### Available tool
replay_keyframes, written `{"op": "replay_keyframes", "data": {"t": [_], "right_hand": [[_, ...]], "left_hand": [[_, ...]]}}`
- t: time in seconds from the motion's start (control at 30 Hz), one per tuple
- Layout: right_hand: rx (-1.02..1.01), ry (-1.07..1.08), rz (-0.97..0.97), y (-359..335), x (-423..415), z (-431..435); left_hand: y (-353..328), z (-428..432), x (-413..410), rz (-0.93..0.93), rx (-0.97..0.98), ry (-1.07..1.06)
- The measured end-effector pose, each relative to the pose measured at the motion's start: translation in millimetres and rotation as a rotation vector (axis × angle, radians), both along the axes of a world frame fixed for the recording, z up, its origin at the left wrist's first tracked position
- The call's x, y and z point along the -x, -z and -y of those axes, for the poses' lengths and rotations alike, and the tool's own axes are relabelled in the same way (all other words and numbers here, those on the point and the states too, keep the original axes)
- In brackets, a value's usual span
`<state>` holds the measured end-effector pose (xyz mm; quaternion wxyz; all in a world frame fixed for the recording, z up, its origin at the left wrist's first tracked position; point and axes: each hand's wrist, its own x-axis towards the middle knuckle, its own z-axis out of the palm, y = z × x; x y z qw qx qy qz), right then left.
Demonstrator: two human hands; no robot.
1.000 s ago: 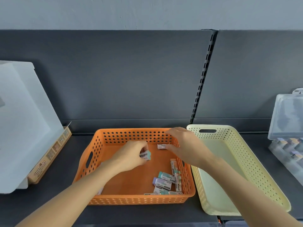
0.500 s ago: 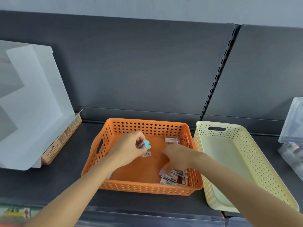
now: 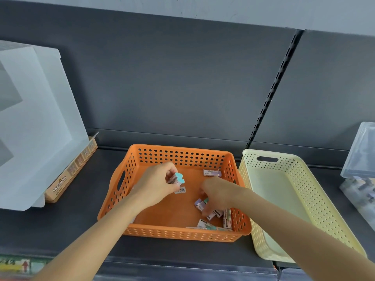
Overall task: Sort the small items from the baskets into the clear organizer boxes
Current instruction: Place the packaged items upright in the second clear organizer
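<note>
An orange perforated basket (image 3: 129,173) sits on the dark shelf. Inside it my left hand (image 3: 156,184) grips a few small wrapped erasers (image 3: 178,178) with teal ends showing. My right hand (image 3: 218,193) reaches down to a pile of erasers (image 3: 220,217) in the basket's near right corner, and its fingers pinch one eraser (image 3: 199,204) there. A lone eraser (image 3: 212,173) lies by the far wall, and another (image 3: 180,190) lies on the basket floor under my left hand. A clear organizer box (image 3: 359,159) with its lid up stands at the right edge.
A pale yellow basket (image 3: 284,159) stands right of the orange one, touching it. On the left, a frosted white box (image 3: 34,126) leans over a flat cardboard pack (image 3: 69,175). The shelf's front edge runs along the bottom.
My right hand moved from the basket's far wall down to the eraser pile in the near right corner. My left hand stayed put with its erasers. The view tilted up and left.
</note>
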<state>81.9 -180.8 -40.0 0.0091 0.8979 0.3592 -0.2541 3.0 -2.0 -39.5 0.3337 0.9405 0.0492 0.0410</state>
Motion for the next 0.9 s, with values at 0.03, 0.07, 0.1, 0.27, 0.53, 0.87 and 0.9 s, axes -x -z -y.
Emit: {"op": "replay_keyframes", "data": {"t": [0.03,0.07,0.1,0.27,0.53,0.87,0.9], "right_hand": [[0.004,-0.008,0.001,0.5,2.1,-1.7],[-0.001,-0.012,0.004,1.6,3.6,-4.3],[-0.018,-0.011,0.008,3.3,4.6,-8.0],[-0.208,0.090,0.079,9.5,4.4,-21.7],[-0.558,0.307,-0.009,-1.2,-2.2,-14.5],[-1.078,0.810,-0.476,-25.6,3.4,5.0],[-1.115,0.835,-0.478,-28.9,5.5,7.9]], "left_hand": [[0.4,0.1,-0.4,0.000,0.001,-0.003],[0.6,0.3,-0.6,0.002,0.002,-0.005],[0.8,0.5,-0.8,0.002,0.001,-0.006],[1.4,-0.3,0.1,-0.004,0.004,-0.014],[0.2,-2.1,0.0,0.026,0.017,-0.057],[-23.4,-0.3,-15.4,0.096,0.023,0.049],[-25.5,2.2,-17.9,0.102,0.025,0.064]]}}
